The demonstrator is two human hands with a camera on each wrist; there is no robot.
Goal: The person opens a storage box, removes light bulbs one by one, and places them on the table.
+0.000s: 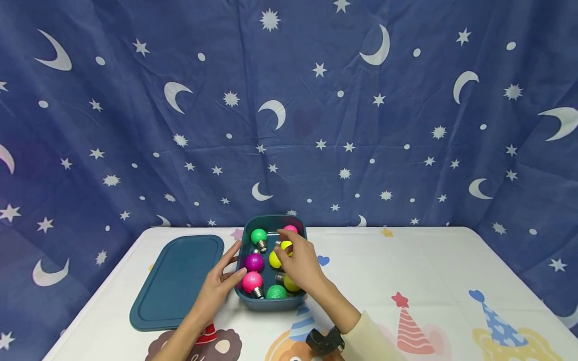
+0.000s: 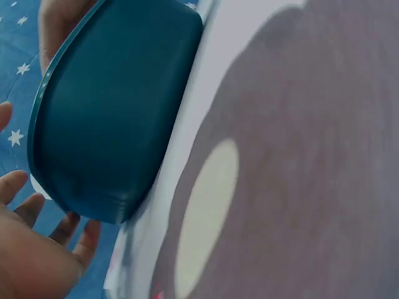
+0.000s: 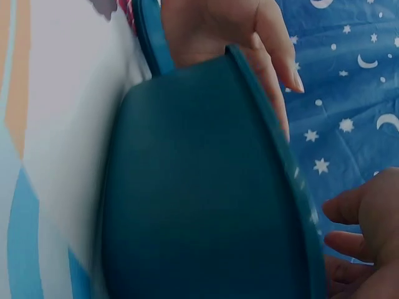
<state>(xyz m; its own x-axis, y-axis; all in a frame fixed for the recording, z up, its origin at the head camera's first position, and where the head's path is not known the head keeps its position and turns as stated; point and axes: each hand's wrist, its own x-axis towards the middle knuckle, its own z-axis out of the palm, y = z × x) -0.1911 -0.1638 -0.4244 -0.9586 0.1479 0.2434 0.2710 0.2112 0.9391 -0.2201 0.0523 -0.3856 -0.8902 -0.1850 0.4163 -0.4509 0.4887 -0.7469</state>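
A dark teal box (image 1: pixel 270 305) stands on the table and holds several coloured light bulbs. Along its left side lie a green bulb (image 1: pixel 258 235), a purple bulb (image 1: pixel 254 262) and a pink bulb (image 1: pixel 252 282). My left hand (image 1: pixel 217 288) is at the box's left wall, fingers spread, fingertips right at the rim. My right hand (image 1: pixel 303 260) reaches over the right side, thumb and forefinger apart above a yellow bulb (image 1: pixel 274 259), which it partly hides. Both wrist views show the outer wall of the box (image 2: pixel 106 112); the bulbs are hidden there.
A flat teal lid (image 1: pixel 176 283) lies on the table left of the box. The white tablecloth (image 1: pixel 361 281) has printed party hats and animals. A blue curtain (image 1: pixel 307 125) with moons and stars hangs behind the table.
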